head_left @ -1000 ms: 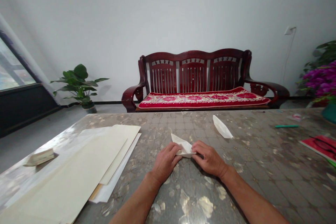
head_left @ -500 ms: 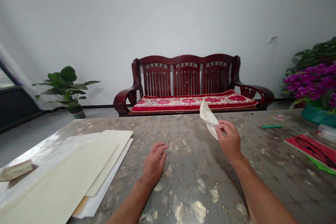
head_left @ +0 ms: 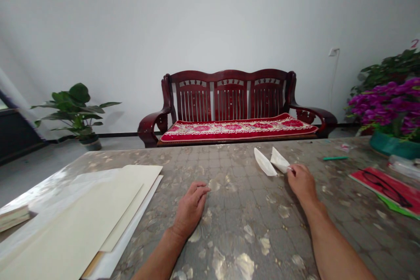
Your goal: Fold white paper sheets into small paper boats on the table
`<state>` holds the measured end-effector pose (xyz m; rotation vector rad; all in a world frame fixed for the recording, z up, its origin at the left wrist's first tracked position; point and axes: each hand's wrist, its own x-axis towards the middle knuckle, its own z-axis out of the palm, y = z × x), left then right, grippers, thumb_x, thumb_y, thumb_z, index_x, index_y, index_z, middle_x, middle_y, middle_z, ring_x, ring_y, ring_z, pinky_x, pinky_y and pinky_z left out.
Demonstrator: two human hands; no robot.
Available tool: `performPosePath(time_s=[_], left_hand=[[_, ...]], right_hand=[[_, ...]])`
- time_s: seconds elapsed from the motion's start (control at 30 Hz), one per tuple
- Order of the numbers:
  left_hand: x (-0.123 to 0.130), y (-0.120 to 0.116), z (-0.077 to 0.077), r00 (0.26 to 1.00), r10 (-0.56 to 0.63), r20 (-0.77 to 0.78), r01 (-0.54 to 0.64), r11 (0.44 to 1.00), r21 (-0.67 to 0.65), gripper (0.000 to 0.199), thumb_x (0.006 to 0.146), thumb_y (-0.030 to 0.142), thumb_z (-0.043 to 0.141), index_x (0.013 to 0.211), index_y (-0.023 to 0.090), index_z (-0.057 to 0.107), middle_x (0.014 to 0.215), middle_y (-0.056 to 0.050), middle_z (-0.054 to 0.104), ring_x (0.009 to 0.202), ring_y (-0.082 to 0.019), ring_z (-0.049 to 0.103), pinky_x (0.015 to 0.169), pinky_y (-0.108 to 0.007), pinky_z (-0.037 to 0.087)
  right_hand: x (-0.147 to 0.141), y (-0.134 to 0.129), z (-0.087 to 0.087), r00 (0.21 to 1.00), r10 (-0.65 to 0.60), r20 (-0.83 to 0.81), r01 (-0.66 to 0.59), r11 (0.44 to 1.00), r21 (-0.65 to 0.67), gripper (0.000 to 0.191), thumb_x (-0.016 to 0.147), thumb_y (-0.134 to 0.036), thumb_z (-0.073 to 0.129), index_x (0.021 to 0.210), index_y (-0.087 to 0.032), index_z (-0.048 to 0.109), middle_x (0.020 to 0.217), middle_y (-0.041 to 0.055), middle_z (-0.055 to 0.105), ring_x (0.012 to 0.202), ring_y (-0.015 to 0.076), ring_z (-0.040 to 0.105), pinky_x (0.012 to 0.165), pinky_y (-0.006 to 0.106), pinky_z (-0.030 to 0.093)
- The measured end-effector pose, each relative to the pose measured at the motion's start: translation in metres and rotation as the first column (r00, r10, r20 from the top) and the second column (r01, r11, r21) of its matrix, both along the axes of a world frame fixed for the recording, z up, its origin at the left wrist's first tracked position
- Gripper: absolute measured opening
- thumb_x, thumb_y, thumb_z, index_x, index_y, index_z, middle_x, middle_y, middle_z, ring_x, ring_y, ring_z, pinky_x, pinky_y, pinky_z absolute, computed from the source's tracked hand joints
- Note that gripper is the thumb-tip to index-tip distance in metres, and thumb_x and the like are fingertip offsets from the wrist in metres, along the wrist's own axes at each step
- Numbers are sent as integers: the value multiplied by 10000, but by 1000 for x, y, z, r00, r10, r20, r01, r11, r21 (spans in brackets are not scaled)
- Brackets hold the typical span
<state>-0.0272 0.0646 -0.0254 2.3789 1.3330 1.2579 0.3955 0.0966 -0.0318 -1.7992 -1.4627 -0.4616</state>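
Folded white paper (head_left: 279, 160) lies on the far part of the table, its right tip pinched between the fingers of my right hand (head_left: 302, 183). Close on its left is a second slim, boat-shaped white paper fold (head_left: 265, 162); whether the two are joined I cannot tell. My left hand (head_left: 192, 203) rests on the patterned tabletop with its fingers stretched out loosely and nothing in them. Left of that hand, large cream paper sheets (head_left: 82, 214) are stacked over thinner white sheets.
A small paper block (head_left: 15, 218) sits at the left edge. On the right are a green pen (head_left: 335, 158), a red booklet (head_left: 369, 179) with black glasses (head_left: 387, 188), and purple flowers (head_left: 387, 105) in a teal pot. Beyond the table stands a wooden bench (head_left: 229, 100).
My right hand has come down and to the right, bringing the folded paper from above the table onto it. Two paper parts now show spread apart. My left hand has stayed nearly still.
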Motion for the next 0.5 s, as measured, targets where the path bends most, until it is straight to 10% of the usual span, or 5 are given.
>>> performPosePath(time_s=[0.5], left_hand=[[-1,0,-1,999,-38,6,39,997,-66,234,887,148,467,971,237,667,1072,-48,644,976,-162,653,851,-286,538]], right_hand=[[-5,6,-4,994,33,-103,-29,999,41,276,764,-283,470,914,-177,676,1004,111,645,917,234,599,829,348,469]])
